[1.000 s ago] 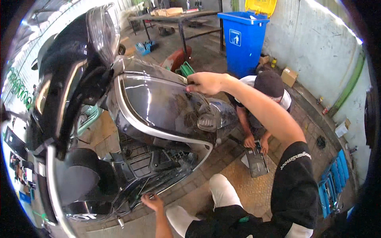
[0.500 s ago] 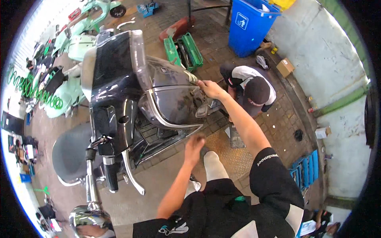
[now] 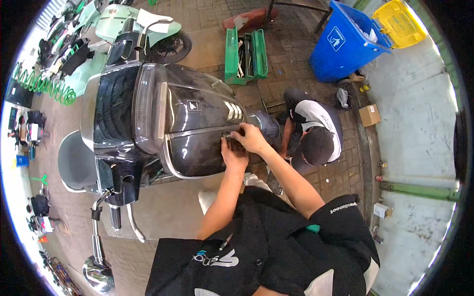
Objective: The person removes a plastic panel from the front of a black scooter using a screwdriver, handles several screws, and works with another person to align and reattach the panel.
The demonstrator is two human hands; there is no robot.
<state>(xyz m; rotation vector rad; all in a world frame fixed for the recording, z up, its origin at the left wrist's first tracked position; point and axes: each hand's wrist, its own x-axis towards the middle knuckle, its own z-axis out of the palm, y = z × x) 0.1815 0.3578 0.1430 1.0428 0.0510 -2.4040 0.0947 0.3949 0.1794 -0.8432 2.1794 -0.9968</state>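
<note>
Dark-grey, glossy, curved scooter panel [image 3: 195, 152] sits in place, work seemingly unfinished, left hand [image 3: 234, 154] and right hand [image 3: 254, 139] narrowed together near its seam [image 3: 200, 131], grip contents unclear.

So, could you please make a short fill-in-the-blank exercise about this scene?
In this view, the bare left hand at the glossy dark scooter is to the ____ of the bare right hand.
The open hinged lid of the tall blue plastic bin is coloured ____.
The small brown cardboard box appears to the ____ of the crouching co-worker.
Missing words: left; yellow; right.
</note>
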